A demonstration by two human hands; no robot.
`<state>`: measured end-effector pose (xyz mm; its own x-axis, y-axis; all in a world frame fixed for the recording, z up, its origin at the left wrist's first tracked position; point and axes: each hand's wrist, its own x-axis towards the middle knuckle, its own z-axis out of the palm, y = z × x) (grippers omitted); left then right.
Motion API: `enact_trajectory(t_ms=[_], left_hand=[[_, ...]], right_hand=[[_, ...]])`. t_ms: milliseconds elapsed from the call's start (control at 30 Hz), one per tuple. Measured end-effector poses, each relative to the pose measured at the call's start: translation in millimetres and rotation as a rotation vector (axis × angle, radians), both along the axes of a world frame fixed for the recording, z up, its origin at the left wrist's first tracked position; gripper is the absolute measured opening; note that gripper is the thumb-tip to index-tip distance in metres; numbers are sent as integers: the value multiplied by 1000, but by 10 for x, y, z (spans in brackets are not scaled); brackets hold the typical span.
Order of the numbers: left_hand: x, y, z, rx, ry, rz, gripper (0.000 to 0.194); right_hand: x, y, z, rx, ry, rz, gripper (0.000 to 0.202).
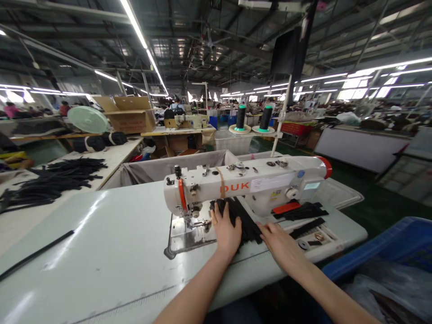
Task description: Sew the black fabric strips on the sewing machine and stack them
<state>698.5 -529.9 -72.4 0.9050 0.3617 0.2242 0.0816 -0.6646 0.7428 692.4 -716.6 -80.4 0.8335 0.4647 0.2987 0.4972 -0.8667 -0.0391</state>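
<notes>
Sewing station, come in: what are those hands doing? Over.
Left hand spread on long, flat, black fabric-looking strips; right hand at their near edge. White sewing machine with orange trim close beyond, perhaps limiting room.

Black strips [248, 221]; bunched together; lying on pale tabletop [124, 247]

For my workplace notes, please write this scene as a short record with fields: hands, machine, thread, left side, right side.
Left hand: resting on a bundle of black strips, fingers spread
Right hand: at the bundle's right edge; whether it grips is unclear
Machine: white sewing machine, orange trim, letters "DUK"
Thread: two dark spools on a stand behind the machine
Left side: pile of black strips; one separate dark strip
Right side: blue crate with plastic sheeting
</notes>
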Motion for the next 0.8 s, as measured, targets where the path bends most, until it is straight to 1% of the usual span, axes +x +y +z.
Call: enact_trajectory(t_ms=[67, 200, 300, 400, 467, 500, 567, 600, 633, 700, 733, 800], left_hand=[[5, -75, 46, -4, 6, 5, 60], [40, -230, 139, 57, 83, -34, 48], [87, -315, 171, 106, 117, -47, 39], [129, -384, 165, 120, 121, -30, 38], [146, -432, 146, 118, 108, -25, 38], [153, -458, 137, 114, 100, -24, 37], [167, -507, 123, 102, 75, -17, 34], [174, -526, 122, 89, 61, -14, 33], [181, -539, 123, 68, 50, -12, 33], [185, -539, 135, 0, 41, -12, 38], [179, -525, 141, -41, 42, -12, 41], [140, -473, 143, -102, 40, -13, 45]], right_hand=[[3, 23, -60, -40, -44, -16, 38], [20, -17, -165, -89, -106, -28, 40], [35, -137, -223, -115, -138, -22, 45], [28, -334, -210, -130, -173, 16, 53], [16, -483, -111, -127, -203, 41, 55], [13, -544, -27, -119, -220, 52, 54], [28, -597, 195, -95, -267, 71, 51], [50, -575, 318, -80, -295, 93, 51], [85, -516, 438, -63, -332, 141, 49], [196, -307, 628, -120, -326, 210, 45], [269, -178, 686, -130, -322, 221, 43], [423, 74, 725, -146, -306, 251, 42]])
